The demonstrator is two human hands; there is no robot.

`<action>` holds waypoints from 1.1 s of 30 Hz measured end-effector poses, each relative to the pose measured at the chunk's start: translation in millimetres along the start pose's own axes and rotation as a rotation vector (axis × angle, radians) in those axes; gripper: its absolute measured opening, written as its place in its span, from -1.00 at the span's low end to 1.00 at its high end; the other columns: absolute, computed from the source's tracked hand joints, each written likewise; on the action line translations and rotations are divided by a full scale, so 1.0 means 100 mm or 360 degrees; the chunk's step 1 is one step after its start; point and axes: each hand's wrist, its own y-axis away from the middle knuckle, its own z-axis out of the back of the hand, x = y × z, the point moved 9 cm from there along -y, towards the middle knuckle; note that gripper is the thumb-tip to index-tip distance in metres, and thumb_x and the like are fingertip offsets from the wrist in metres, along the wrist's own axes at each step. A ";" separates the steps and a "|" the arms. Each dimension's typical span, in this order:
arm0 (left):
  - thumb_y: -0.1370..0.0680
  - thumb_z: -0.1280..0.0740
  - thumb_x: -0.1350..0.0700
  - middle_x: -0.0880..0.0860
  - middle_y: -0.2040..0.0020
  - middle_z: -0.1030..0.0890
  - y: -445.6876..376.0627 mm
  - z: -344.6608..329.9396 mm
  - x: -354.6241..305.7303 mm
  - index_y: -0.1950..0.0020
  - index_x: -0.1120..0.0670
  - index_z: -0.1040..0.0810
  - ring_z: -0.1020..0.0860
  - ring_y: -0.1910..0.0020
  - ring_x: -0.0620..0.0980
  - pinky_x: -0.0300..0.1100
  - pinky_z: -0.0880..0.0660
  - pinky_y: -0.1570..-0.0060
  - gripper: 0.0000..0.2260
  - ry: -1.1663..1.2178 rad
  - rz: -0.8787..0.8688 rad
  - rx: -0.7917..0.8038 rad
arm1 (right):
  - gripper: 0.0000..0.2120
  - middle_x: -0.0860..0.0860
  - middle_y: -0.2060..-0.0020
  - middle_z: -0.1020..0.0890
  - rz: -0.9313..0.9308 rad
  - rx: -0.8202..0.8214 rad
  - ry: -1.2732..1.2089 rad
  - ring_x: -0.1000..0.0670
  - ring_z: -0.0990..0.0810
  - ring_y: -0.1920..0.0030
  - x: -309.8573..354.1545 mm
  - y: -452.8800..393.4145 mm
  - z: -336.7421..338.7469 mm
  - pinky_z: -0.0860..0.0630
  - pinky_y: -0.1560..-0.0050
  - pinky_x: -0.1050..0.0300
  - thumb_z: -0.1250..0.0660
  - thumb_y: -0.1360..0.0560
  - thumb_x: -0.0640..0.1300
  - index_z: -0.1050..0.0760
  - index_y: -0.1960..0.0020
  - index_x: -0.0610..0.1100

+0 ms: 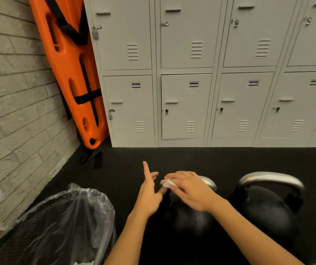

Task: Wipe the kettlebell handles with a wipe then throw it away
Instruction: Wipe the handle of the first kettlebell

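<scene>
Two black kettlebells with steel handles stand on the dark floor. My right hand [187, 190] lies over the handle [209, 181] of the left kettlebell [189, 217] and pinches a small white wipe [167, 183] against it. Just left of that handle is my left hand [149, 190], fingers straight and spread, one fingertip close to the wipe; it holds nothing. The right kettlebell [268, 205] stands untouched, its whole handle [272, 178] showing.
A bin [57, 226] lined with a clear plastic bag stands at the lower left, close to my left forearm. Grey lockers [187, 106] line the back. An orange spine board [71, 73] leans in the corner by the brick wall [15, 111].
</scene>
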 end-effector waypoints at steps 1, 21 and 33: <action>-0.51 -0.41 0.19 -0.03 -0.47 -0.33 0.00 0.03 -0.04 -0.53 -0.11 0.36 -0.30 -0.46 -0.04 0.03 -0.20 -0.47 -0.01 0.0036 -0.0031 -0.0019 | -0.65 0.20 -0.37 -0.45 -0.0034 -0.0025 -0.0061 0.17 -0.32 -0.40 -0.08 0.03 0.04 -0.18 -0.41 0.11 -0.05 -0.66 0.04 -0.41 -0.39 0.15; -0.62 -0.22 0.20 -0.03 -0.53 -0.27 0.05 -0.47 -0.65 -0.54 -0.16 -0.15 -0.21 -0.52 -0.04 -0.05 -0.13 -0.49 -0.46 -0.0871 -0.0598 0.0142 | -0.50 0.25 -0.20 -0.44 -0.0650 -0.0799 -0.0716 0.21 -0.35 -0.23 -0.72 0.67 0.41 -0.23 -0.21 0.29 -0.44 -0.38 0.06 -0.35 -0.26 0.18; -0.64 -0.14 0.03 -0.06 -0.55 -0.13 0.13 -1.29 -0.97 -0.55 -0.23 0.09 -0.12 -0.50 0.06 0.05 0.04 -0.47 -0.43 -0.1752 -0.1005 0.0265 | -0.78 0.10 0.08 -0.68 -0.1163 -0.0745 -0.1583 0.19 -0.62 0.02 -1.25 1.02 -0.60 -0.50 -0.04 0.26 -0.46 -0.46 -0.12 -0.55 -0.08 0.03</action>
